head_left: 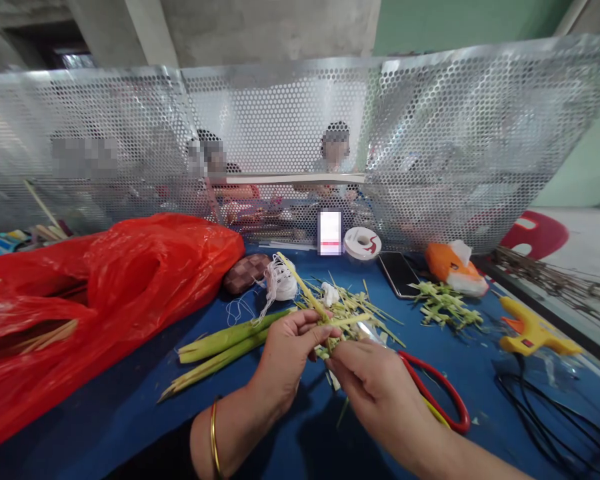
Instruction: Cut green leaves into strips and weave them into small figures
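Observation:
My left hand (287, 357) pinches a folded pale green leaf strip (304, 285) between thumb and fingers. One end of the strip points up and away, another sticks out to the right. My right hand (373, 380) is closed on the lower part of the same strip, close against my left thumb; its fingertips are partly hidden. Under and behind my hands lies a heap of thin leaf scraps (380, 313). Red-handled scissors (461, 408) lie beside my right hand, partly covered by it. Two thick green leaf stalks (220, 347) rest left of my left hand.
A red plastic bag (180, 267) fills the left side. Behind the scraps are white string (281, 280), a brown checkered pouch (247, 273), a white spool (363, 244) and a phone (399, 275). At right sit woven leaf pieces (447, 307), a tissue pack (455, 267) and a yellow glue gun (535, 330).

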Tool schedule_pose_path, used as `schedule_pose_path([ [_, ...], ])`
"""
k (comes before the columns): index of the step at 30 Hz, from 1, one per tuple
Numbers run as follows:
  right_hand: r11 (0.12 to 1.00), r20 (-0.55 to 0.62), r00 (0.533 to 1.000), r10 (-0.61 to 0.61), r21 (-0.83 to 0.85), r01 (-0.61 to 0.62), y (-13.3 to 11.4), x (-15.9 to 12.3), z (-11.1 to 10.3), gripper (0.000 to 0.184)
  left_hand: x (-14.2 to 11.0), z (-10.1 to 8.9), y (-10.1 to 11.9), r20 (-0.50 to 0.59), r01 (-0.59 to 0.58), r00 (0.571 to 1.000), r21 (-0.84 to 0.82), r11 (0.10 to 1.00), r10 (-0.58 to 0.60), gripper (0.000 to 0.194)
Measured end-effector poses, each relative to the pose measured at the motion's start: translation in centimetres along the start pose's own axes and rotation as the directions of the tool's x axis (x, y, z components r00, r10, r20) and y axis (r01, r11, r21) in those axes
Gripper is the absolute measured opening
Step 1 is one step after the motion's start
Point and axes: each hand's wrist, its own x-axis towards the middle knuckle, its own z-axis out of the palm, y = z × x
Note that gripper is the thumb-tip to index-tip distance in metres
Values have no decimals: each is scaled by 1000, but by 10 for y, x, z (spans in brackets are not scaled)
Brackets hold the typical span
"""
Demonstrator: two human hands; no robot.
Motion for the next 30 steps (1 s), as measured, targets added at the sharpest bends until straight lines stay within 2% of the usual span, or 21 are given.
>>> schedule_pose_path([
  [3,999,0,1000,-25,20,25,2,4,-11,29,2,-4,3,92,17,996,6,1000,-17,30],
  [7,1000,-151,988,-10,-28,6,17,15,-31,19,2,-9,10,178,45,983,17,999,-48,28],
  [9,998,-105,994,-36,-56,30,26,20,-34,15,0,-8,12,201,74,976,40,996,-80,25],
  [11,996,24,996,-90,-11,90,32,23,-33,12,-2,-7,13,208,76,974,92,993,-94,21],
  [13,990,105,985,-135,42,131,35,24,-31,19,-3,-4,12,187,45,979,170,984,-77,19],
  [18,981,83,979,-184,-42,188,31,21,-33,25,-3,1,15,156,-8,987,283,959,-38,13],
  [30,970,126,968,-215,-84,227,33,22,-52,26,-2,-5,19,216,37,970,326,945,-113,9],
])
